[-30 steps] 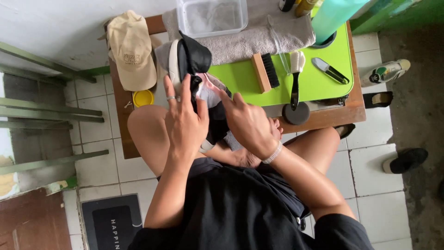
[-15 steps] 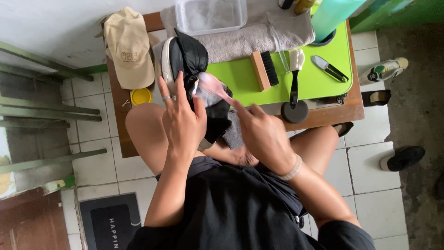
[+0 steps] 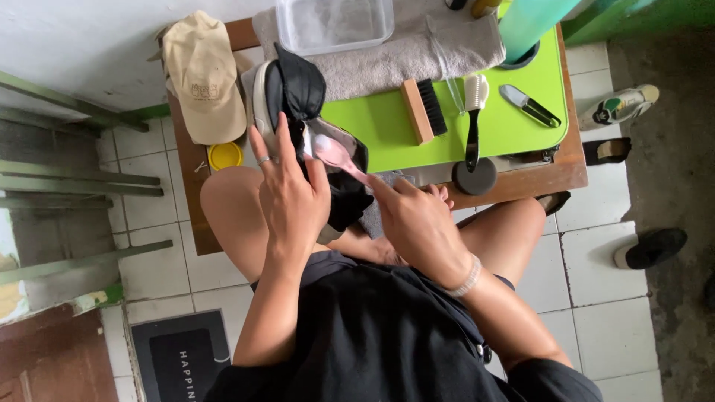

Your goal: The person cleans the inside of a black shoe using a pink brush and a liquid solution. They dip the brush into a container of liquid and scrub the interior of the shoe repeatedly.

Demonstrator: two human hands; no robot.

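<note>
Gripping one black shoe — left hand; right hand clasps one pink brush; two brushes on mat.

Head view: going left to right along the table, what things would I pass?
Tan cap → black shoe → wooden-backed brush → black-handled brush → small metal clipper-like tool.

Black shoe, white sole, upright over lap; pink brush against it.
</note>
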